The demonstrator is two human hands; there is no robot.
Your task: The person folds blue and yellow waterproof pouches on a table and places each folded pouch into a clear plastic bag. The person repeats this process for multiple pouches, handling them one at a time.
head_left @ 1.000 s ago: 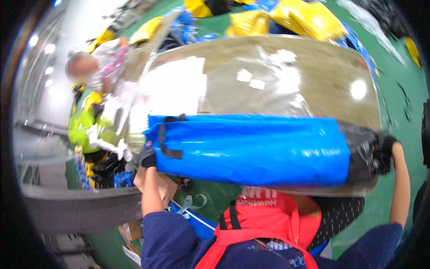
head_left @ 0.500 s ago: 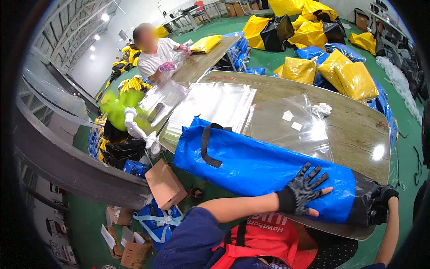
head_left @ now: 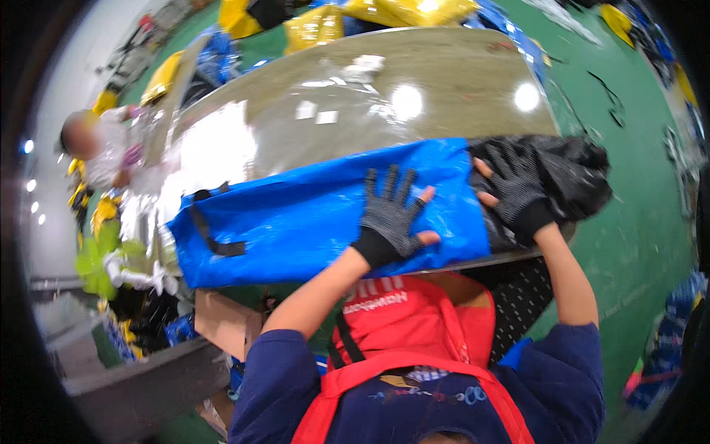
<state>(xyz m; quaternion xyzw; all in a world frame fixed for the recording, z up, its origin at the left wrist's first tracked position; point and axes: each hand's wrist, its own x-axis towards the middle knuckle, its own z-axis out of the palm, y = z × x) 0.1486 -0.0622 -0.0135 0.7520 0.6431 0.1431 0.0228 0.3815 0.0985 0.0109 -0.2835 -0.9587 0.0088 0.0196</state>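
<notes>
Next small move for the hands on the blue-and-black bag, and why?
I'd probably slide the right hand outward along the black end to smooth it: it looks crumpled beyond the fingers, while the left hand lies spread on the blue section, well placed to steady it.

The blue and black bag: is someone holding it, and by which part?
Nothing looks held: on the bag, the left grip lies spread over the blue part, the right grip over the black end.
</notes>
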